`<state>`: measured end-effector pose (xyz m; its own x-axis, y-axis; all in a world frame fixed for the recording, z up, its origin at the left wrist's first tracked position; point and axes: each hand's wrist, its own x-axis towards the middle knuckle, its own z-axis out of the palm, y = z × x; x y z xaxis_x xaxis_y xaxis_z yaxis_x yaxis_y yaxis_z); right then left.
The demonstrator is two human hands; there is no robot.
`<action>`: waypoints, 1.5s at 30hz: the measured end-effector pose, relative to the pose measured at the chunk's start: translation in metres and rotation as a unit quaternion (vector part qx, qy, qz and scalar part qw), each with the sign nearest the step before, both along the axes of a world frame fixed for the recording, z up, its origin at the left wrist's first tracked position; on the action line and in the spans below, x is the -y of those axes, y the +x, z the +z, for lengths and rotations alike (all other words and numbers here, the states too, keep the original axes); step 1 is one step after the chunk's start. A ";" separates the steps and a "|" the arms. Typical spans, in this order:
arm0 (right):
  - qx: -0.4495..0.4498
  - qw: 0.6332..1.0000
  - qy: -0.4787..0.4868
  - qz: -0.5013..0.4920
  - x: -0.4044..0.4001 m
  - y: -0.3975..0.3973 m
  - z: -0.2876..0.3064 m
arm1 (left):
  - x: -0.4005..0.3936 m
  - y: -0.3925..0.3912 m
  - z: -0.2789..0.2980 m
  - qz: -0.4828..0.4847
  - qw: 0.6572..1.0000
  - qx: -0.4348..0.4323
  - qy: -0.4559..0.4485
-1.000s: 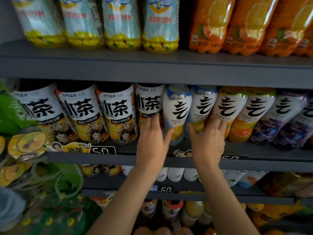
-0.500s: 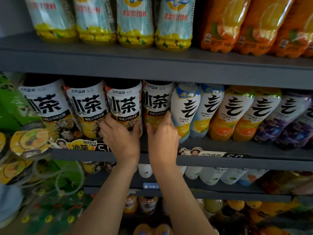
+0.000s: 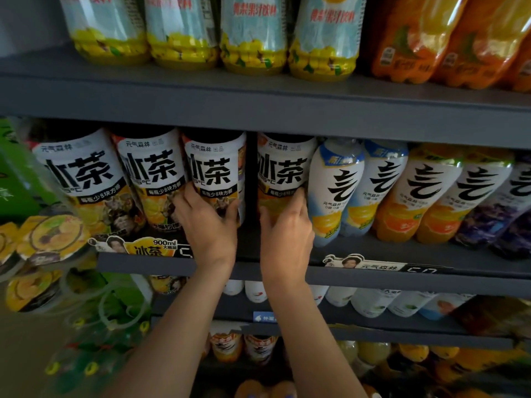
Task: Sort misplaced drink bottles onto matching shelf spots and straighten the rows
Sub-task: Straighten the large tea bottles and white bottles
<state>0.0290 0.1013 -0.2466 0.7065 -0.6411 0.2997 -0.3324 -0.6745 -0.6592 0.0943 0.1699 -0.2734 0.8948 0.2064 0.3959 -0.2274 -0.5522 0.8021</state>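
Several large iced-tea bottles with white and black labels stand in a row on the middle shelf (image 3: 402, 251). My left hand (image 3: 208, 225) grips the lower part of the third tea bottle (image 3: 214, 170), thumb on its right side. My right hand (image 3: 286, 228) grips the base of the fourth tea bottle (image 3: 283, 168). A dark gap separates these two bottles. Right of them stands a row of slimmer sparkling-water bottles: two blue-capped ones (image 3: 336, 182), two orange ones (image 3: 428, 191) and purple ones (image 3: 494, 208).
The top shelf holds pale-blue juice bottles (image 3: 253, 33) and orange soda bottles (image 3: 448, 38). Lower shelves carry small white bottles (image 3: 370, 303) and yellow-orange drinks. At the left hang green packs and round-lidded cups (image 3: 54, 234). Price tags line the shelf edge.
Both hands moved left from the sparkling-water bottles to the iced-tea bottles. A gap has opened between the third and fourth tea bottles. The camera came closer to the shelf.
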 end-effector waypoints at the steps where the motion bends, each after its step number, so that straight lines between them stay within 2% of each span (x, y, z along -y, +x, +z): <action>1: 0.006 1.000 0.002 -0.002 0.000 0.001 0.000 | -0.001 0.000 0.001 -0.006 1.000 -0.001 -0.002; 4: 0.026 1.000 0.006 0.002 -0.001 0.001 -0.002 | -0.002 -0.006 0.005 0.002 1.000 0.009 -0.019; 6: 0.039 0.999 0.007 0.007 0.001 -0.001 -0.004 | 0.003 -0.023 0.007 0.017 0.997 0.067 -0.024; 9: 0.070 0.997 0.011 0.020 0.007 -0.002 -0.006 | 0.020 -0.041 0.003 -0.069 0.990 0.122 0.025; 13: 0.159 0.983 -0.086 -0.008 0.018 -0.014 -0.010 | 0.041 -0.027 0.004 -0.166 0.985 0.015 0.052; 18: 0.173 0.980 -0.087 -0.041 0.046 -0.035 -0.013 | 0.064 -0.020 0.012 -0.156 0.987 -0.041 0.024; 22: 0.098 0.994 -0.008 -0.049 0.057 -0.045 -0.005 | 0.062 -0.017 0.014 -0.123 0.990 -0.063 0.019; 26: -0.046 0.997 -0.019 -0.065 0.061 -0.037 0.001 | 0.039 -0.020 0.012 -0.155 0.986 -0.040 0.042; 35: -0.035 0.995 -0.012 -0.097 0.063 -0.021 -0.001 | 0.019 -0.035 0.017 -0.195 0.979 -0.015 0.062; 37: 0.040 0.994 -0.014 -0.098 0.057 -0.029 -0.003 | 0.002 -0.043 0.019 -0.174 0.982 0.024 0.069; 40: 0.185 0.980 -0.072 0.010 0.024 -0.038 -0.006 | -0.034 -0.040 0.018 -0.059 0.996 0.072 0.002; 43: 0.189 0.971 -0.126 0.079 -0.015 -0.023 -0.009 | -0.063 -0.013 0.010 0.074 0.993 0.025 -0.083; 45: 0.159 0.975 -0.129 0.082 -0.034 -0.006 -0.007 | -0.069 -0.001 0.009 0.075 0.995 -0.006 -0.070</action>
<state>0.0226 0.1358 -0.2539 0.6381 -0.4014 0.6570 -0.0112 -0.8580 -0.5135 0.0929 0.2387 -0.2644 0.8539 0.3912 0.3434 -0.1410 -0.4612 0.8760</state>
